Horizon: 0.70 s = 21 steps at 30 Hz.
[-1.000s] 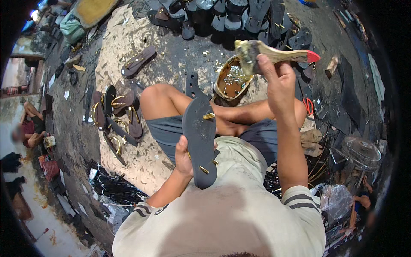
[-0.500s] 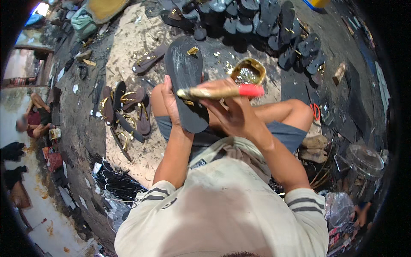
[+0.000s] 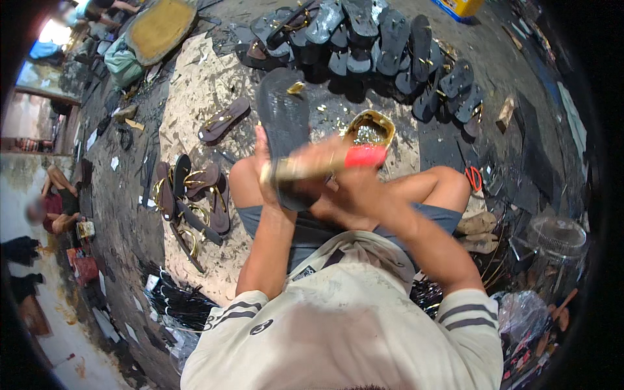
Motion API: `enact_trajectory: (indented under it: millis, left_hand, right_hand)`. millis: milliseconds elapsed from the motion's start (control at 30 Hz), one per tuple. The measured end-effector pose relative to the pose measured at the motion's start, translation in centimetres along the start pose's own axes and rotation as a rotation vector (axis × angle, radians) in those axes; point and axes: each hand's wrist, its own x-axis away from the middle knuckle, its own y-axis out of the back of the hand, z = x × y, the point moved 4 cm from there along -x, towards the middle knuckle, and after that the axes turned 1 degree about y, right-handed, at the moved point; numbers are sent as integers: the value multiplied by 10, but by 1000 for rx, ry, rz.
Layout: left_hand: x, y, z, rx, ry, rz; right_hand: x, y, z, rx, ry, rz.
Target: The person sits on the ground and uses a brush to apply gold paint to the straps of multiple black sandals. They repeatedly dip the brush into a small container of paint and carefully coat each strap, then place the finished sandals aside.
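Right grip (image 3: 354,185): one brush (image 3: 365,156); left grip (image 3: 267,192): one sole (image 3: 285,114).

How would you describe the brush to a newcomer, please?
Find the person's pale shirt; beyond it is the dark sole in the left hand. Across its lower end, in the right hand, is the brush, set apart from the sole by its red handle end.

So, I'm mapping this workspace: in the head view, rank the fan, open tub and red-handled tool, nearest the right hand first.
From the right hand:
1. Open tub: just beyond it.
2. Red-handled tool: to the right.
3. Fan: far right, lower in the picture.
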Motion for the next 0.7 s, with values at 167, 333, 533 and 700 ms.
enact_trajectory:
  millis: [167, 333, 533, 700]
  left_hand:
    - [4, -22, -14, -13, 10, 262]
    - [2, -1, 4, 65, -123, 10]
    - [-29, 11, -10, 79, 16, 113]
    - [-103, 59, 9, -111, 118, -98]
  right_hand:
    - [30, 19, -35, -38, -143, -37]
    - [11, 34, -51, 688, 12, 27]
    - [57, 16, -40, 256, -353, -55]
    - [68, 66, -12, 143, -331, -293]
